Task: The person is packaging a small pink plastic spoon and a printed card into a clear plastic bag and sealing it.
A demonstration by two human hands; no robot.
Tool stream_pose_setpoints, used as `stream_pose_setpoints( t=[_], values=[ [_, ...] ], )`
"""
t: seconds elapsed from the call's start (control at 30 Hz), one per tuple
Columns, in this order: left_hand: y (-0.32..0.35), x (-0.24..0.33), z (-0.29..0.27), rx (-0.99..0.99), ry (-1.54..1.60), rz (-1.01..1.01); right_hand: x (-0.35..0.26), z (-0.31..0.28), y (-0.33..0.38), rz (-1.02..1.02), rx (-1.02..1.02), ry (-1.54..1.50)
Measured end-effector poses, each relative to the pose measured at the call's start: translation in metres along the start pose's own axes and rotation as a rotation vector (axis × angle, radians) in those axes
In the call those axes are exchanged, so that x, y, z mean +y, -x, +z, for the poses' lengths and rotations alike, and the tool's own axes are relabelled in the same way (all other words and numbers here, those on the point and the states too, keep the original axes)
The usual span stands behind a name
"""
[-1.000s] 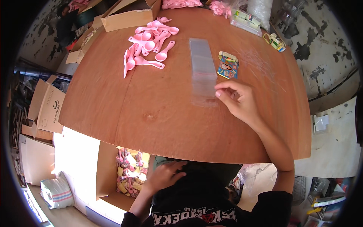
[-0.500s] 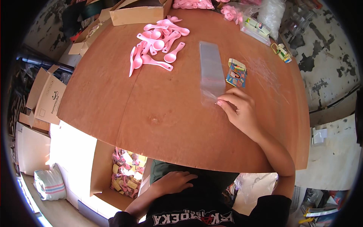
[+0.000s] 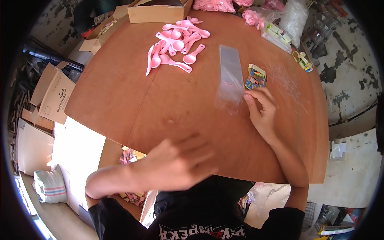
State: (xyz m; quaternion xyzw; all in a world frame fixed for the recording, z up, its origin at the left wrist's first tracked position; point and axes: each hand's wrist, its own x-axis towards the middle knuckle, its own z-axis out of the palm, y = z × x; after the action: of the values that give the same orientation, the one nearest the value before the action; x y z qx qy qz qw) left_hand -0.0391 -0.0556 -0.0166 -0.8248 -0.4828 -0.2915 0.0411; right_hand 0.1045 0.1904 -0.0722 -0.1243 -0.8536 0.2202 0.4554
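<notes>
A stack of long clear plastic bags (image 3: 231,66) lies on the brown wooden table, its loose end toward me. At the right edge of that end my right hand (image 3: 262,110) has thumb and forefinger pinched on a clear bag. My left hand (image 3: 182,160) is above the table's front edge, smeared by motion, so its fingers are unclear. Just beyond my right fingertips sits a small blue and yellow printed packet of cards (image 3: 256,77). A loose pile of pink plastic spoons (image 3: 172,38) rests farther off, left of the bags.
Below the table's front edge, a cardboard box (image 3: 110,154) holds pink and yellow packed items, partly behind my left arm. Another open carton (image 3: 160,14) stands at the far edge. Thin clear strips (image 3: 284,80) are scattered at right, near a yellow-green packet (image 3: 303,61).
My left hand has risen from my lap to above the table edge. My right hand has shifted slightly right and away from me, along the bag's edge.
</notes>
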Motion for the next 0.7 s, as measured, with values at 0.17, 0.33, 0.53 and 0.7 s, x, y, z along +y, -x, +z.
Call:
stream_pose_setpoints(
  t=[0.17, 0.33, 0.53, 0.7],
  values=[
    [-0.032, -0.055, 0.032, -0.094, -0.160, -0.206, -0.001, 0.002, 0.004, 0.066, -0.104, 0.012],
    [-0.036, -0.075, 0.058, -0.152, -0.224, -0.191, -0.002, -0.005, 0.000, 0.071, -0.051, 0.015],
    [-0.036, -0.080, 0.065, -0.166, -0.185, -0.213, -0.023, -0.032, -0.025, -0.174, -0.117, 0.230],
    [-0.041, -0.081, 0.061, -0.191, -0.160, -0.228, -0.052, -0.056, -0.039, -0.311, -0.146, 0.398]
  ],
)
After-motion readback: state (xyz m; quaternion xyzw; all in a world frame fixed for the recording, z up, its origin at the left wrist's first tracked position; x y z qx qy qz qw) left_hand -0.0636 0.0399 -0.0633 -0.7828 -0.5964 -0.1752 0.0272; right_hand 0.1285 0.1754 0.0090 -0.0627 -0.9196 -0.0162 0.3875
